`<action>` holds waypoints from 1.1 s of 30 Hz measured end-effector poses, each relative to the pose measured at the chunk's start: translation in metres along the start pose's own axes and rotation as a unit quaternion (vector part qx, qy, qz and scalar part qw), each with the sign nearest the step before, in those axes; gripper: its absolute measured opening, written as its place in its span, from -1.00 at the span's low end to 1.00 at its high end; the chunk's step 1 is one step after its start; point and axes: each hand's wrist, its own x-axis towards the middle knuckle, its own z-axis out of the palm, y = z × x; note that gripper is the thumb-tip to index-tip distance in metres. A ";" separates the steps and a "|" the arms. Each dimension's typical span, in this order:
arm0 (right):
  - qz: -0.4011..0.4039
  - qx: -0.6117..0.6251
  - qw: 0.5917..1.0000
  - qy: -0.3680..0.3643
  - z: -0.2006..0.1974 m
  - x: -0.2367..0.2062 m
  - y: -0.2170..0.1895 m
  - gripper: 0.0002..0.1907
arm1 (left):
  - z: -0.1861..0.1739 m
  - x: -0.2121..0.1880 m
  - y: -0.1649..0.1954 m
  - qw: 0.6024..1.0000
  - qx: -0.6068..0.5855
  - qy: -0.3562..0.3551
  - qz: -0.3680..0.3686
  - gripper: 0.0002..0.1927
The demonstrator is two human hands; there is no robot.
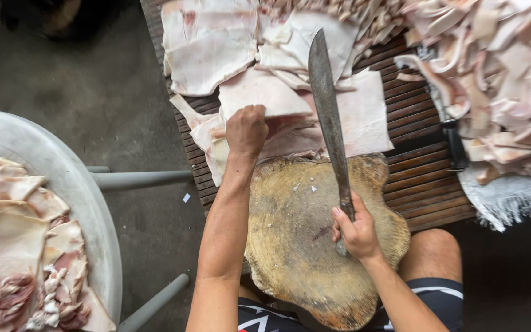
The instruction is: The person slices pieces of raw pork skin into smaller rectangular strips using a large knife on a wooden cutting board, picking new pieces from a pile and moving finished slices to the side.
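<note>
Pork skin sheet [259, 98] lies on the slatted wooden table [419, 178], beyond the round chopping block [302, 233], pinched in our left hand [246, 130]. Our right hand [356, 233] wraps the cleaver [327, 104]; we judge the greasy sheet could slip, with the blade near our fingers.

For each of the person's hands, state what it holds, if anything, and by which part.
The right hand holds a long knife by its handle, blade pointing away. The left hand grips the near edge of a pale meat slab.
</note>
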 end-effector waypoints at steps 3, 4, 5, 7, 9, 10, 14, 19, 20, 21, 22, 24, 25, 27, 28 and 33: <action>-0.030 0.006 0.999 -0.022 -0.006 0.021 0.033 -0.49 | -0.005 -0.001 0.003 0.997 -0.013 0.072 0.028 -0.89; -0.029 0.003 0.999 -0.026 -0.009 0.016 0.040 -0.47 | -0.011 -0.004 0.009 0.999 -0.025 0.040 -0.002 -0.86; -0.033 -0.001 0.999 -0.031 -0.010 0.018 0.046 -0.45 | -0.019 -0.001 0.016 0.999 -0.037 0.013 -0.031 -0.82; -0.036 0.003 0.999 -0.038 -0.014 -0.007 0.008 -0.48 | -0.052 -0.005 0.040 0.996 -0.067 -0.013 -0.052 -0.82; -0.050 0.033 0.997 -0.048 -0.003 -0.009 0.003 -0.57 | -0.072 -0.025 0.047 0.996 -0.088 0.000 -0.024 -0.88; -0.054 0.037 0.997 -0.044 -0.007 -0.012 0.001 -0.57 | -0.073 -0.042 0.059 0.995 -0.091 -0.019 -0.027 -0.89; -0.051 0.045 0.997 -0.035 -0.001 -0.035 -0.008 -0.49 | -0.098 -0.138 0.094 0.990 -0.143 0.000 -0.014 -0.87; 0.016 0.023 1.000 0.010 -0.018 -0.135 -0.010 -0.45 | -0.157 -0.271 0.106 0.974 -0.218 0.061 0.003 -0.83; 0.027 0.005 1.000 0.012 -0.030 -0.147 -0.001 -0.45 | -0.152 -0.288 0.104 0.972 -0.209 0.103 -0.033 -0.77; 0.037 -0.017 0.999 0.015 -0.037 -0.162 0.001 -0.45 | -0.151 -0.299 0.101 0.971 -0.151 0.169 -0.075 -0.72; 0.045 -0.035 0.998 0.013 -0.041 -0.175 0.003 -0.45 | -0.149 -0.312 0.098 0.961 -0.092 0.235 -0.117 -0.66; 0.064 -0.068 0.996 0.011 -0.046 -0.195 0.012 -0.44 | -0.136 -0.331 0.090 0.866 -0.261 0.214 -0.369 -0.69; 0.059 -0.093 0.994 0.013 -0.048 -0.204 0.017 -0.42 | -0.129 -0.342 0.087 0.785 -0.336 0.193 -0.484 -0.64; 0.045 -0.140 0.989 0.005 -0.055 -0.209 0.031 -0.36 | -0.114 -0.357 0.078 0.712 -0.469 0.193 -0.485 -0.73; 0.049 -0.171 0.984 0.005 -0.057 -0.211 0.034 -0.35 | -0.113 -0.360 0.072 0.673 -0.532 0.191 -0.477 -0.64; 0.047 -0.232 0.971 0.017 -0.073 -0.210 0.045 -0.31 | -0.113 -0.346 0.071 0.874 -0.272 -0.017 -0.401 -0.58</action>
